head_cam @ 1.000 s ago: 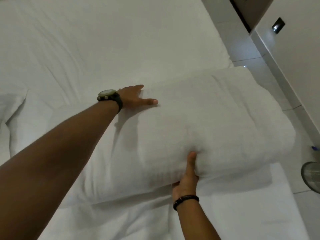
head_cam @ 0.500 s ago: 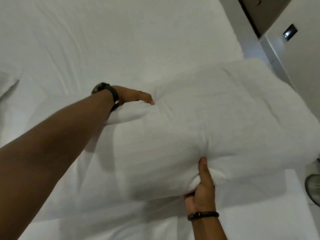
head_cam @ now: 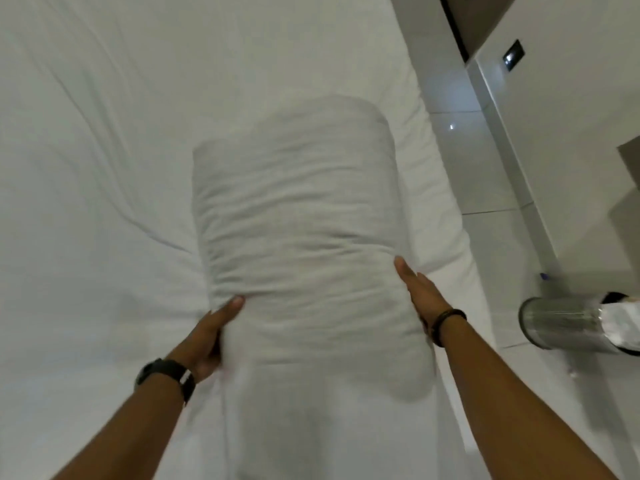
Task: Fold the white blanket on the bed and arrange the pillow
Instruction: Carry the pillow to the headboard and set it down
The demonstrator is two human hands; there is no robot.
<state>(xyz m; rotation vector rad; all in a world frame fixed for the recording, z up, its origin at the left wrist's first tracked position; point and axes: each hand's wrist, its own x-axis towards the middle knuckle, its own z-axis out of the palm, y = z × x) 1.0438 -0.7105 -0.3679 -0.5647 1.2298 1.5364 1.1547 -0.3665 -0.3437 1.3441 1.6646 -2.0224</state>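
A plump white pillow (head_cam: 298,216) is held up lengthwise over the white bed (head_cam: 104,168), its long axis pointing away from me. My left hand (head_cam: 211,334), with a dark watch on the wrist, grips the pillow's left side with fingers pressed into the fabric. My right hand (head_cam: 415,292), with a dark bracelet, presses flat against the pillow's right side. The pillow's near end hangs down between my forearms. I cannot make out a separate blanket against the white sheet.
The bed's right edge (head_cam: 450,202) runs beside a glossy tiled floor (head_cam: 478,161). A metal waste bin (head_cam: 568,323) with a white liner stands on the floor at the right. A white wall with a dark switch plate (head_cam: 513,55) rises beyond.
The pillow has been lifted off the bed and turned from crosswise to lengthwise. My left hand moved from its far edge to its left side; my right hand shifted to its right side.
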